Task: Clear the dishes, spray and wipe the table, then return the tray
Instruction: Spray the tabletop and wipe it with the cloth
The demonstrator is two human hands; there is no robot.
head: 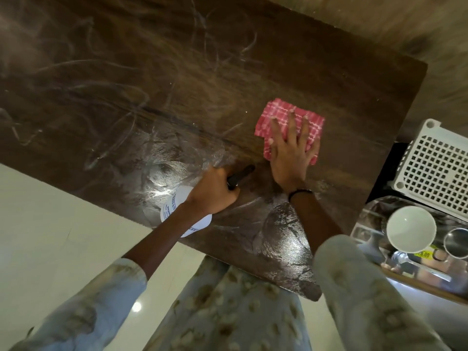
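A dark wooden table point(177, 84) fills the view, streaked with wet smears and spray marks. My right hand point(291, 153) lies flat with spread fingers on a folded red-and-white checked cloth point(281, 117), pressing it to the table near the right edge. My left hand point(215, 191) grips a white spray bottle point(174, 201) with a black nozzle point(241, 176) that points toward the cloth. The bottle stands near the table's front edge. A steel tray point(372, 219) at the right holds a white bowl point(411, 229), a steel cup point(457, 243) and a spoon point(415, 266).
A white perforated plastic basket point(438, 165) sits upside down beyond the tray at the right. Pale glossy floor point(50, 236) shows at the lower left. My patterned sleeves and clothing fill the bottom of the view.
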